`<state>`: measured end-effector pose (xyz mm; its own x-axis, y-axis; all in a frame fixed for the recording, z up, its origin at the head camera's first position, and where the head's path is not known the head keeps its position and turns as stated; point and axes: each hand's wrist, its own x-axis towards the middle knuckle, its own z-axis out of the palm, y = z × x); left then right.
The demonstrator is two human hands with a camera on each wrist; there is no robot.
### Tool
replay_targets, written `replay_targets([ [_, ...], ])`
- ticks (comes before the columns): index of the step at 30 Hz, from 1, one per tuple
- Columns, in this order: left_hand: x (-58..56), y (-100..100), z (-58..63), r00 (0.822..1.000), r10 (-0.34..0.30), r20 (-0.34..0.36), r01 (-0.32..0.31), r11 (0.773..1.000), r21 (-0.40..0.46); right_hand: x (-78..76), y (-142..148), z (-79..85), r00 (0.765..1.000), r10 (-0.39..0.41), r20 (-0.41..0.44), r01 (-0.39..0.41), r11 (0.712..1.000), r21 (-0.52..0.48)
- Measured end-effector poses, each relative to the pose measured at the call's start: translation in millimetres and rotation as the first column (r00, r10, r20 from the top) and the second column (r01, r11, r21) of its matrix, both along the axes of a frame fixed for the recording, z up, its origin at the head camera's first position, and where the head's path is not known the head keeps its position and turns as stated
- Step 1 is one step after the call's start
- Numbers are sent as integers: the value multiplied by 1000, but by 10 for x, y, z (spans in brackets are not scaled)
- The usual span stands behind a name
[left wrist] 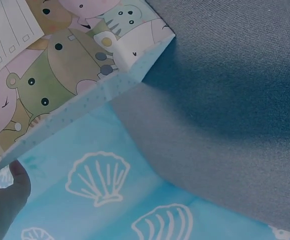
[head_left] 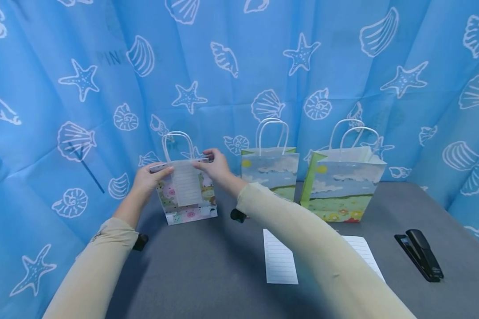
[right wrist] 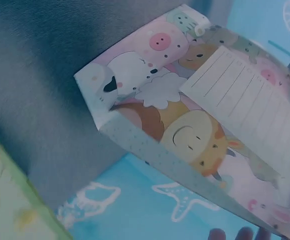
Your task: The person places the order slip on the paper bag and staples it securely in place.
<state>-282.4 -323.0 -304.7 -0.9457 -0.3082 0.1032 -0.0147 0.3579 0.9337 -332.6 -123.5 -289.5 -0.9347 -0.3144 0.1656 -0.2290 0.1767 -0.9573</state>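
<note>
while the left hand (head_left: 148, 180) and right hand (head_left: 218, 168) each pinch the top edge of the upright pink animal-print paper bag (head_left: 190, 214) at the left of the grey cloth-covered table (head_left: 183, 274), thumbs by the white lined paper slip (head_left: 186, 186) against its front, i'd press evenly so the slip sits straight. my left wrist view shows small squares (left wrist: 26, 37) ending the slip's lines, lost in the head view, which alone catches the long black stapler (head_left: 423, 252).

On bench (head_left: 175, 279): three bags (head_left: 343, 188) abreast; sheet (head_left: 187, 186) against leftmost bag (head_left: 209, 195); papers (head_left: 281, 266) before others; stapler (head_left: 422, 258) at right; curtain (head_left: 243, 79) behind.
</note>
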Motion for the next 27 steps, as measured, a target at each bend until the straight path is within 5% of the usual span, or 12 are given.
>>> replay_targets([
  [5,3,-18,-14,1000,-24,-5,24,1000,-9,165,189,77,992,39,-121,-31,997,72],
  [13,-4,-36,15,999,-44,-4,44,999,-9,470,577,226,941,87,-328,-64,995,82],
  [27,13,-27,15,999,-52,15,53,998,-25,772,1401,396,906,90,-414,-82,996,36],
])
